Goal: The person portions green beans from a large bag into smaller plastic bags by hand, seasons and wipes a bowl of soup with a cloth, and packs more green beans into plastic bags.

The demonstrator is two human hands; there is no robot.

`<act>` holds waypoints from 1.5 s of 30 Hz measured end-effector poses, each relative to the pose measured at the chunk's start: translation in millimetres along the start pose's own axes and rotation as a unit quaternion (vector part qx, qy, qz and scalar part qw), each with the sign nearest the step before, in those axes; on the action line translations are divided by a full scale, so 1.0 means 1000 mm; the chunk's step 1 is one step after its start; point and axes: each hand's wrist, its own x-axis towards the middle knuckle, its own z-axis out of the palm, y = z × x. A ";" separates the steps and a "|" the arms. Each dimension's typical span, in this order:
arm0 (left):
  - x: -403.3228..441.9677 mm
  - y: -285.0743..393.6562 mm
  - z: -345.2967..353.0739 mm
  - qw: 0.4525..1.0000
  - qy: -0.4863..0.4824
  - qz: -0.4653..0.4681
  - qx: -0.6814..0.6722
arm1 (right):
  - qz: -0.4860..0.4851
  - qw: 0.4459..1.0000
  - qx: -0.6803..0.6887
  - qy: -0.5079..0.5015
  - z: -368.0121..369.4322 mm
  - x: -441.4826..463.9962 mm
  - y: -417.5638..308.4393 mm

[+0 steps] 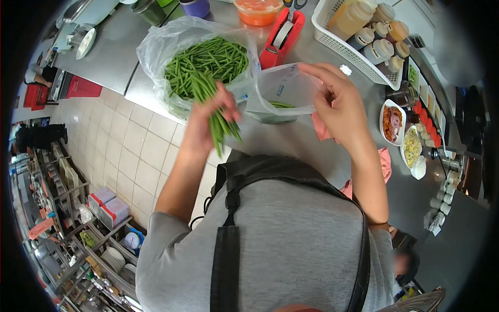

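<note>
Gripping a bunch of green beans (203,86) by the near edge of the surface (296,143).
Left hand (200,122) has its fingers wrapped round the bunch, before a large clear bag (156,47) of beans near that edge; right hand (339,99) has its fingers pinching the rim of a smaller bag (286,83), just to the right, some beans inside.

Blurred print (280,89) on bag (300,86), nothing readable.
</note>
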 end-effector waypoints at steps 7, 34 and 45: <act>-0.063 -0.064 0.010 0.986 0.010 -0.143 0.088 | 0.013 1.000 -0.017 -0.005 -0.001 -0.024 -0.007; 0.084 -0.022 0.074 0.665 -0.300 0.029 0.684 | 0.074 0.991 0.106 -0.016 0.007 -0.026 0.014; 0.145 -0.067 0.028 0.558 -0.248 -0.188 0.769 | 0.004 1.000 0.009 -0.025 0.012 -0.004 -0.018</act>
